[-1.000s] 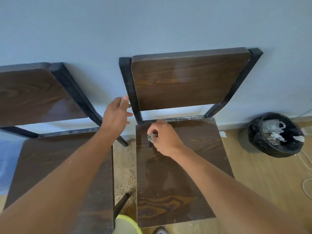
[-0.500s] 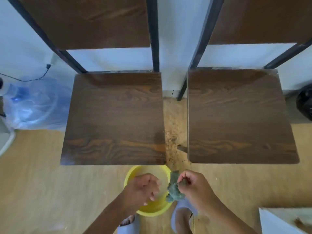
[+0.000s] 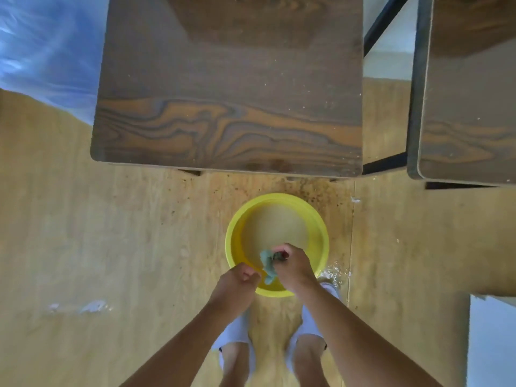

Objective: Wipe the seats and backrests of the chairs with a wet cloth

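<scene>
Two dark wood-grain chair seats fill the upper part of the frame. The larger seat (image 3: 227, 88) spans the top centre, its far edge cut off by the top border; pale specks dot its surface. The second seat (image 3: 469, 107) sits at the upper right, cropped by the right and top edges, with a black metal frame bar (image 3: 384, 163) showing in the gap between the two. Neither backrest can be made out clearly; only a darker patch near the top of each seat hints at one.

A blurred blue translucent shape (image 3: 42, 48) occupies the upper left corner, too smeared to identify. The light wooden floor (image 3: 111, 233) covers the rest, with brown grit scattered just below the larger seat and a whitish smear at lower left. A pale block (image 3: 492, 339) is cut off at the lower right.

A yellow basin (image 3: 233, 222) rests on the floor at centre, holding cloudy water; its near rim is hidden by the hands. The right hand (image 3: 294, 268) is clenched on the greenish cloth (image 3: 268, 265), which hangs bunched above the basin's near side. The left hand (image 3: 237, 283) is curled into a loose fist just beside the cloth; whether it touches the cloth cannot be told. Below, two feet in pale slippers (image 3: 234, 329) are partly covered by the forearms.
</scene>
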